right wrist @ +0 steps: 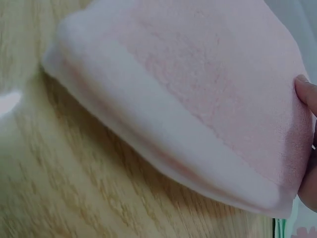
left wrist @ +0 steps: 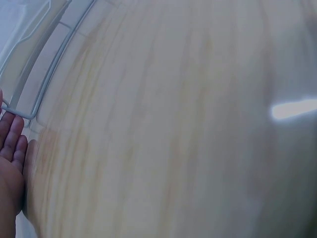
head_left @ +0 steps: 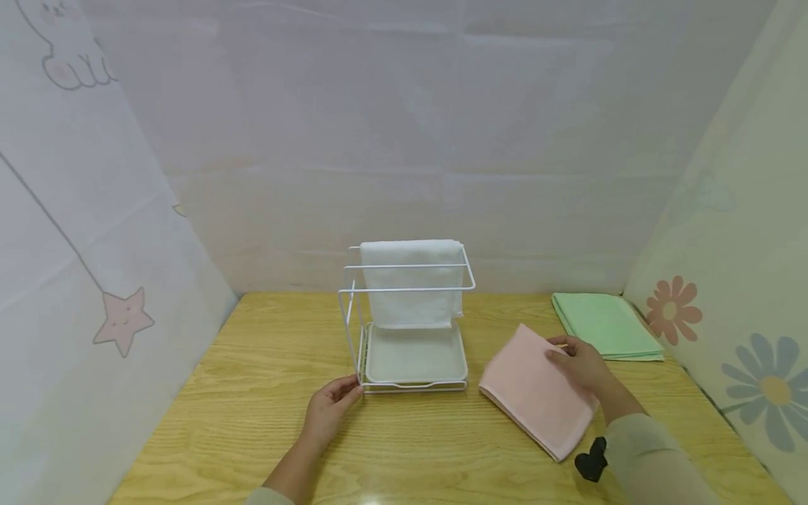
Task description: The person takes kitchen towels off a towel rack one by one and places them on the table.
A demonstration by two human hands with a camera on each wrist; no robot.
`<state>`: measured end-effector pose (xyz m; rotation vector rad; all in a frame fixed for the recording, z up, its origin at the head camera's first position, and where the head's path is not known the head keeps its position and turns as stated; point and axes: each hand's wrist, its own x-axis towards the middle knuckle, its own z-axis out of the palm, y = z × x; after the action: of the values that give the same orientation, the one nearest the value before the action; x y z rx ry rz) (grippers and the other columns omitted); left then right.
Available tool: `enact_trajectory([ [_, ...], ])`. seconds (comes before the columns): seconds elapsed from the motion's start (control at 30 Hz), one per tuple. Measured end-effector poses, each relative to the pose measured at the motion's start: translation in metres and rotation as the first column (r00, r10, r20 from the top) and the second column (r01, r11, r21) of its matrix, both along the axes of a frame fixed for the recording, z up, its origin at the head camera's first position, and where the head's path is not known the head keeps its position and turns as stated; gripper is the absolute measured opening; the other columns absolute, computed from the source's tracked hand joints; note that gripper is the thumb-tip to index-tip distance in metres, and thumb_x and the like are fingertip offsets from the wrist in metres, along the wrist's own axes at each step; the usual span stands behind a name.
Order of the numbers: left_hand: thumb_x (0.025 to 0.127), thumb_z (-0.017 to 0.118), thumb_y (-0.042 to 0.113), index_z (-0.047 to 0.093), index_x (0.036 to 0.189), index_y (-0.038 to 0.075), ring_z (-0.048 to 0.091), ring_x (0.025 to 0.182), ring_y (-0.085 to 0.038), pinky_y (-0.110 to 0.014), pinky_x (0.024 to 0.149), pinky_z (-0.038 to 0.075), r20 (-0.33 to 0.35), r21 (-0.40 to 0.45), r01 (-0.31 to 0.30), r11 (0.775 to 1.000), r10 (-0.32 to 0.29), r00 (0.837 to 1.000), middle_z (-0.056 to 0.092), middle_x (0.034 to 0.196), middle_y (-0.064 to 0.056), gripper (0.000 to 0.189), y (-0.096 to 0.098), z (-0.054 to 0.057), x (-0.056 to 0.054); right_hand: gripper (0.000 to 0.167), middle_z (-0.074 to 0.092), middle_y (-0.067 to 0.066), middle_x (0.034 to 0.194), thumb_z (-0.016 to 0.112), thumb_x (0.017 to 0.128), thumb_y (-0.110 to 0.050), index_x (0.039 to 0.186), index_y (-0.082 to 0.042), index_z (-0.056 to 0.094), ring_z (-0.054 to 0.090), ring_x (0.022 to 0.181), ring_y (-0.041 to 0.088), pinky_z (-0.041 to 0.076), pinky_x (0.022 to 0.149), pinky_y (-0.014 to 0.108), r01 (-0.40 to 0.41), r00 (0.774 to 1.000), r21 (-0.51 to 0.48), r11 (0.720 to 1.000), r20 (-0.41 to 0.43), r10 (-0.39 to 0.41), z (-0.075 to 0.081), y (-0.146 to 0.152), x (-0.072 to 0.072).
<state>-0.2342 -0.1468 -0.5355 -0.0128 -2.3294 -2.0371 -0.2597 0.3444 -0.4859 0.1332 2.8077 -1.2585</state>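
A white wire towel rack [head_left: 407, 289] stands mid-table, with a folded white towel [head_left: 410, 308] draped over its rear bar. At the rack's front left bottom corner, my left hand [head_left: 331, 407] holds the wire between thumb and fingers; the left wrist view shows those fingers [left wrist: 12, 136] against the wire frame [left wrist: 54, 64]. To the right of the rack, my right hand [head_left: 581, 365] pinches a folded pink towel [head_left: 536, 393] along its far right edge. In the right wrist view, the thumb [right wrist: 307, 91] lies on top of this pink towel [right wrist: 213, 84], tilted above the wood.
A shallow white tray [head_left: 416, 354] sits in the rack's base. Toward the back right lies a folded green towel [head_left: 606, 326] on the wooden table [head_left: 252, 365]. Cloth walls [head_left: 404, 140] enclose the table at the back and both sides.
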Motion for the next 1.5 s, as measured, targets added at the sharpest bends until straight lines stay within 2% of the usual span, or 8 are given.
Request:
enact_trajectory([
  [0.2, 0.089, 0.072, 0.012, 0.066, 0.117, -0.006, 0.063, 0.09, 0.003, -0.013, 0.08, 0.053, -0.009, 0.004, 0.004, 1.0, -0.004, 1.0, 0.069, 0.116, -0.021, 0.033, 0.001, 0.0, 0.0, 0.052, 0.062, 0.021, 0.117, 0.06, 0.097, -0.037, 0.135, -0.003, 0.052, 0.057, 0.092, 0.019, 0.047, 0.073, 0.028, 0.044, 0.999, -0.011, 0.999, 0.002, -0.044, -0.005, 0.002, 0.003],
  [0.53, 0.09, 0.071, 0.011, 0.066, 0.116, -0.007, 0.064, 0.09, 0.003, -0.013, 0.08, 0.053, -0.019, 0.019, 0.009, 1.0, -0.008, 1.0, 0.068, 0.116, -0.023, 0.033, 0.001, -0.003, -0.001, 0.053, 0.055, 0.016, 0.115, 0.059, 0.098, -0.037, 0.139, -0.006, 0.048, 0.054, 0.09, 0.02, 0.048, 0.07, 0.028, 0.134, 0.989, -0.078, 0.988, 0.07, -0.129, -0.016, 0.006, 0.005],
  [0.73, 0.09, 0.07, 0.009, 0.064, 0.117, -0.009, 0.064, 0.089, 0.004, -0.012, 0.079, 0.053, -0.022, 0.02, 0.011, 1.0, -0.011, 1.0, 0.068, 0.117, -0.024, 0.033, 0.002, -0.003, -0.001, 0.062, 0.049, 0.023, 0.136, 0.054, 0.098, -0.047, 0.145, -0.008, 0.042, 0.056, 0.112, 0.033, 0.053, 0.082, 0.036, 0.118, 0.991, -0.068, 0.991, 0.072, -0.113, -0.019, 0.007, 0.008],
  [0.83, 0.09, 0.07, 0.009, 0.064, 0.118, -0.01, 0.064, 0.089, 0.004, -0.012, 0.079, 0.053, -0.013, 0.024, 0.012, 1.0, -0.011, 1.0, 0.068, 0.118, -0.024, 0.034, 0.002, -0.002, 0.0, 0.07, 0.041, 0.025, 0.148, 0.051, 0.098, -0.053, 0.149, -0.007, 0.036, 0.047, 0.129, 0.041, 0.049, 0.096, 0.049, 0.089, 0.995, -0.037, 0.995, 0.05, -0.087, -0.017, 0.005, 0.013],
  [0.93, 0.09, 0.07, 0.01, 0.063, 0.119, -0.009, 0.063, 0.09, 0.005, -0.012, 0.08, 0.053, -0.008, 0.023, 0.015, 1.0, -0.015, 1.0, 0.067, 0.119, -0.024, 0.035, 0.001, -0.001, 0.0, 0.075, 0.03, 0.028, 0.155, 0.05, 0.097, -0.056, 0.151, -0.006, 0.032, 0.032, 0.139, 0.048, 0.038, 0.107, 0.06, 0.076, 0.997, 0.018, 0.997, 0.027, -0.076, -0.013, 0.001, 0.018],
  [1.13, 0.09, 0.07, 0.01, 0.064, 0.118, -0.008, 0.062, 0.089, 0.006, -0.011, 0.079, 0.052, -0.011, 0.013, 0.002, 1.0, -0.002, 1.0, 0.068, 0.119, -0.024, 0.034, 0.001, 0.001, 0.001, 0.075, 0.035, 0.031, 0.151, 0.05, 0.097, -0.055, 0.149, -0.003, 0.034, 0.032, 0.137, 0.052, 0.034, 0.108, 0.065, 0.118, 0.992, 0.126, 0.985, -0.06, -0.111, -0.009, -0.02, 0.032],
  [1.3, 0.09, 0.07, 0.01, 0.064, 0.118, -0.009, 0.062, 0.089, 0.006, -0.011, 0.079, 0.052, -0.014, 0.008, 0.0, 1.0, 0.001, 1.0, 0.067, 0.119, -0.024, 0.034, 0.001, 0.002, 0.001, 0.067, 0.042, 0.029, 0.148, 0.051, 0.098, -0.05, 0.145, -0.002, 0.042, 0.035, 0.136, 0.05, 0.033, 0.108, 0.063, 0.208, 0.974, 0.167, 0.964, -0.125, -0.188, -0.012, -0.047, 0.046],
  [1.5, 0.09, 0.07, 0.011, 0.064, 0.119, -0.01, 0.062, 0.09, 0.005, -0.011, 0.079, 0.052, -0.003, 0.013, 0.001, 1.0, -0.001, 1.0, 0.067, 0.119, -0.024, 0.035, 0.002, 0.005, 0.003, 0.07, 0.042, 0.027, 0.147, 0.041, 0.099, -0.055, 0.145, -0.001, 0.04, 0.033, 0.135, 0.051, 0.028, 0.108, 0.066, 0.259, 0.965, 0.242, 0.935, -0.101, -0.241, -0.019, -0.078, 0.062],
])
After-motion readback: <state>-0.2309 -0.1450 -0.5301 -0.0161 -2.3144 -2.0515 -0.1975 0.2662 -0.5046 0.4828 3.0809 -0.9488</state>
